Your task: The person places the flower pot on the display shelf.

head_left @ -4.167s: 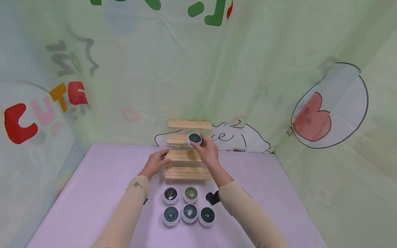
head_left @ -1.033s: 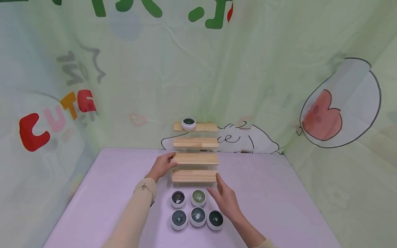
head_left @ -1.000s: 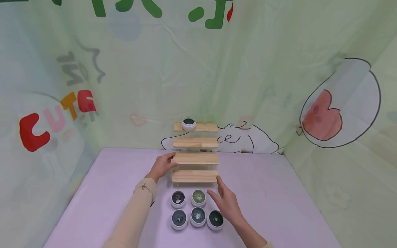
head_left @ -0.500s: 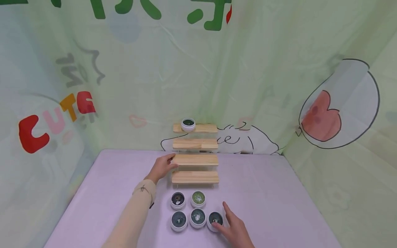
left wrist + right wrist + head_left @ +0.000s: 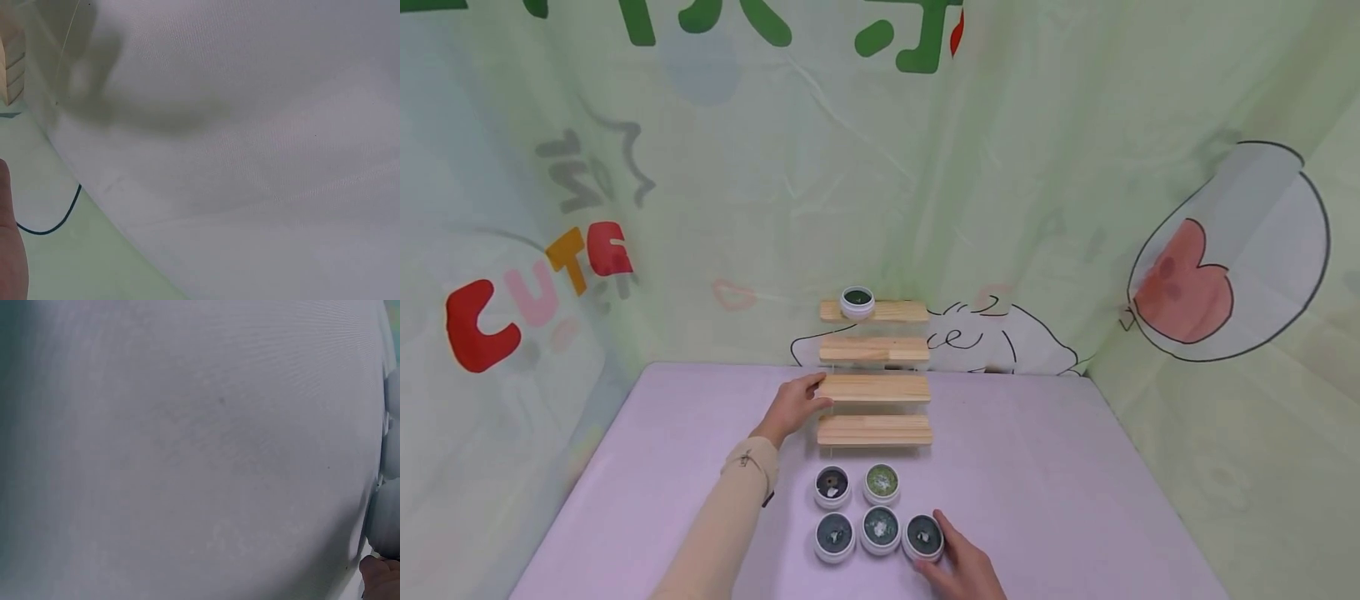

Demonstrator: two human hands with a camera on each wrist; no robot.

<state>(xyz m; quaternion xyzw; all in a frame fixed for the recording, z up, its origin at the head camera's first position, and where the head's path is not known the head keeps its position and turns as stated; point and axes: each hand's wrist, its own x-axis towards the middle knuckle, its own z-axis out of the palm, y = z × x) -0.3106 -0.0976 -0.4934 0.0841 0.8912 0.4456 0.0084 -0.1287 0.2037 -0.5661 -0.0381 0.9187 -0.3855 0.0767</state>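
Observation:
A tiered wooden display rack [image 5: 874, 388] stands at the back of the table. My left hand [image 5: 792, 408] holds the left end of its second tier from the bottom, thumb below and fingers behind. At the front right of a group of small round white jars, my right hand [image 5: 964, 560] grips a dark-green-topped jar [image 5: 923, 537] between thumb and fingers. Close by on its left is a jar with a grey-green top [image 5: 880, 528]. Another dark-green-topped jar [image 5: 857, 302] sits on the left part of the top tier. The left wrist view catches a rack plank's end [image 5: 12, 65].
Left of the gripped jar are a blue-grey-topped jar [image 5: 834, 536], a brown-topped jar [image 5: 832, 486] and a light-green-topped jar [image 5: 882, 483]. A pale lilac cloth [image 5: 1045, 483] covers the table. A printed green curtain [image 5: 760, 183] hangs behind and at both sides.
The jar first in my right hand now stands on the top tier. My right hand has come down and forward to grip the front-right jar. My left hand keeps its place at the rack.

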